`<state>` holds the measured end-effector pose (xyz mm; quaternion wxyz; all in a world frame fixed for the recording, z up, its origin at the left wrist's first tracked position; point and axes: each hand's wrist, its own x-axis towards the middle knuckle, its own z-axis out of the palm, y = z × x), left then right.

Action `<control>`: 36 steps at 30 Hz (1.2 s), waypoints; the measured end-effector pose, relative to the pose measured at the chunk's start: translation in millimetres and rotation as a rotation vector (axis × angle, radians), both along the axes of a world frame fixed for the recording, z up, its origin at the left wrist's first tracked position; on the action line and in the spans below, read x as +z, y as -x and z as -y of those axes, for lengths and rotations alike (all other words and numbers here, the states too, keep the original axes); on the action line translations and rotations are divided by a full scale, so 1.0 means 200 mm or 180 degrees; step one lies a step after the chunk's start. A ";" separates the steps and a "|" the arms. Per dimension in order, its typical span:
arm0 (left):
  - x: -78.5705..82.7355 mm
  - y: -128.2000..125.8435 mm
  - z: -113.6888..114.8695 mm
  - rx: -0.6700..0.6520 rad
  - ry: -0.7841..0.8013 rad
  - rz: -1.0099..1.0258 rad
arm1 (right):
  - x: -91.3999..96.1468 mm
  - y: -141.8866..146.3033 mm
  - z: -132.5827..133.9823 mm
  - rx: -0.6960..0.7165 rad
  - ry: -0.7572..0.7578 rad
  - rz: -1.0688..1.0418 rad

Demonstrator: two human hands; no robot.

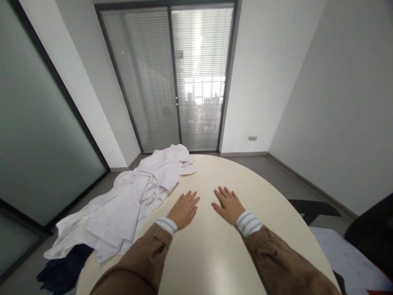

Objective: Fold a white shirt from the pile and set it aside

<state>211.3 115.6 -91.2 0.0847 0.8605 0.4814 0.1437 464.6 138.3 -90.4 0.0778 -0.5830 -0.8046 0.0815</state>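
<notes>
The left hand (183,209) and right hand (227,205) lie apart on the table (211,258). Clothes (129,205) lie just left of the left hand, spilling over the table's left edge; a second cloth (66,268) sits beneath their near end. Rightward stands a chair (376,229) — something flat, perhaps paper, lies before its back. Behind the table is a door (204,53), a socket (252,138) to its right.

One left hand (183,209), one right hand (228,206); two cuffs (249,223); two sleeves (138,260); one table (208,174); one white clothes heap (132,205).
</notes>
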 end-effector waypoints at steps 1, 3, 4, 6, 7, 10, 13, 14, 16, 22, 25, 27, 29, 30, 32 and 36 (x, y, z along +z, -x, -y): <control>0.00 0.00 0.00 -0.0007 0.0002 -0.0014 | 0.00 0.00 0.00 0.0001 -0.0001 -0.0004; 0.00 0.00 0.00 -0.0008 -0.0003 -0.0035 | 0.00 0.00 0.00 0.0012 0.0002 -0.0007; -0.01 0.00 0.00 -0.0007 -0.0010 -0.0040 | 0.01 0.00 0.00 0.0017 0.0006 -0.0006; -0.01 0.00 0.00 -0.0008 -0.0021 -0.0034 | 0.01 0.00 0.01 0.0018 0.0005 -0.0004; -0.01 0.00 0.00 -0.0013 -0.0022 -0.0026 | 0.01 0.00 0.01 0.0015 0.0004 -0.0003; -0.01 0.00 0.00 -0.0015 -0.0007 -0.0003 | 0.00 0.00 0.00 0.0004 0.0010 0.0004; -0.01 0.00 0.00 -0.0001 -0.0001 0.0010 | 0.00 0.00 0.00 0.0007 0.0021 -0.0005; -0.01 0.00 0.00 0.0000 -0.0003 0.0015 | 0.00 0.00 0.00 0.0007 0.0020 -0.0011; -0.01 0.00 0.00 0.0000 -0.0016 0.0029 | 0.00 0.00 0.00 0.0006 0.0019 -0.0016; 0.02 -0.01 0.01 0.0125 -0.0280 0.0407 | 0.02 0.01 0.01 -0.0013 0.0007 0.0004; 0.07 -0.01 0.00 0.0474 -0.0470 0.0790 | 0.03 0.01 0.01 -0.0023 -0.0002 0.0033; 0.10 0.00 -0.01 0.0750 -0.0615 0.0942 | 0.03 0.01 0.01 -0.0023 -0.0007 0.0054; 0.13 0.03 -0.03 0.0958 -0.0813 0.1007 | 0.03 0.01 0.01 -0.0022 -0.0012 0.0075; 0.15 0.05 -0.04 0.1042 -0.0919 0.1014 | 0.03 0.01 0.01 -0.0021 -0.0016 0.0081; 0.18 0.10 -0.06 0.1247 -0.1152 0.1014 | 0.03 0.01 0.01 -0.0017 -0.0025 0.0083; 0.21 0.22 -0.11 0.1711 -0.1628 0.0931 | 0.03 0.01 0.01 0.0007 -0.0053 0.0071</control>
